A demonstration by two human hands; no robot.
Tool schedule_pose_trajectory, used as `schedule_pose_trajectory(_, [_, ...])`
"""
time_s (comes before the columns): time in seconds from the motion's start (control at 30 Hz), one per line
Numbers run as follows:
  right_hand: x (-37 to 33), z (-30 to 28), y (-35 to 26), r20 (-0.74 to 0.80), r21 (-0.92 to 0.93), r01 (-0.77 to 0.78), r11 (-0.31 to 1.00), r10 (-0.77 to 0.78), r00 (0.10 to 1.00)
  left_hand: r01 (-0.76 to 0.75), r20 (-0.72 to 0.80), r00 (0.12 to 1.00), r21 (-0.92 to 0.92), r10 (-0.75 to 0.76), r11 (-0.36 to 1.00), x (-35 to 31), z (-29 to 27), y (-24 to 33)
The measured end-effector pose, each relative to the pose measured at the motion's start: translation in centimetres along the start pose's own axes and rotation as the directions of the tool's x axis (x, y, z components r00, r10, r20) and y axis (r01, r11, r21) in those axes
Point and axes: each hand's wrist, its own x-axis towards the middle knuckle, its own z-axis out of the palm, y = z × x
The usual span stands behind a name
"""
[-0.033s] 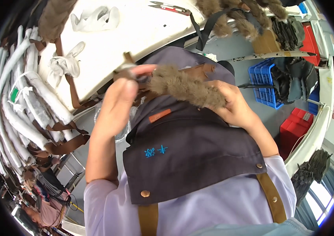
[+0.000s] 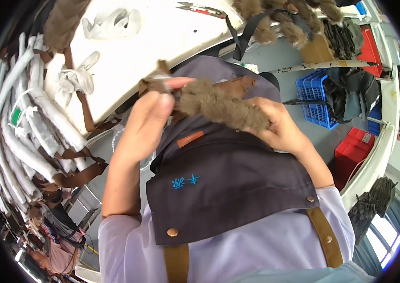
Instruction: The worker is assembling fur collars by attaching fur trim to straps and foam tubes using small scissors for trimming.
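A grey-brown fur tube (image 2: 221, 106) stretches across my lap, in front of my dark apron. At its right end my right hand (image 2: 280, 123) is closed, fingers wrapped round the fur. My left hand (image 2: 149, 115) is closed at the other end, thumb and fingers pinching a brown strip (image 2: 155, 84) that sticks out past the fur and is blurred. Behind the fur tube a flap of brown leather-like material (image 2: 237, 86) shows. The undersides of both grips are hidden.
On the white table (image 2: 148, 37) lie pale gloves (image 2: 112, 23) and red-handled snips (image 2: 202, 9). Wrapped white tubes with brown ends (image 2: 40, 141) crowd the left. Fur pieces (image 2: 289, 26) hang at the far edge. A blue crate (image 2: 315, 101) and a red box (image 2: 354, 146) stand right.
My left hand has shifted slightly to the right with the brown strip, which is now tilted differently. My right hand and the fur tube have hardly moved.
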Motion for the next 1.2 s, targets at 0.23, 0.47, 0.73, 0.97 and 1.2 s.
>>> schedule_pose_trajectory(0.23, [-0.8,-0.1,1.5,0.222,0.672,-0.402,0.622,0.349,0.910,0.273,0.326,0.942,-0.617,-0.075,0.738,1.2,1.9,-0.9])
schedule_pose_trajectory(0.47, [2.5,1.7,2.4,0.634,0.697,-0.614,0.371,0.082,0.769,-0.055,-0.071,0.997,-0.656,0.011,0.753,1.0,4.2,1.4])
schedule_pose_trajectory(0.73, [8.7,0.4,-0.4,0.338,0.314,-0.104,0.944,-0.009,0.941,-0.242,-0.125,0.968,-0.673,0.215,0.699,1.3,2.4,0.4])
schedule_pose_trajectory(0.97, [18.7,-0.6,3.4,-0.246,-0.927,0.008,0.374,-0.623,0.743,-0.373,-0.369,0.906,-0.466,0.207,0.802,0.9,2.4,1.4])
schedule_pose_trajectory(1.2, [22.8,-1.6,4.2,-0.191,-0.565,-0.260,0.783,0.183,0.964,-0.374,-0.454,0.874,-0.402,0.172,0.836,0.1,2.2,1.4])
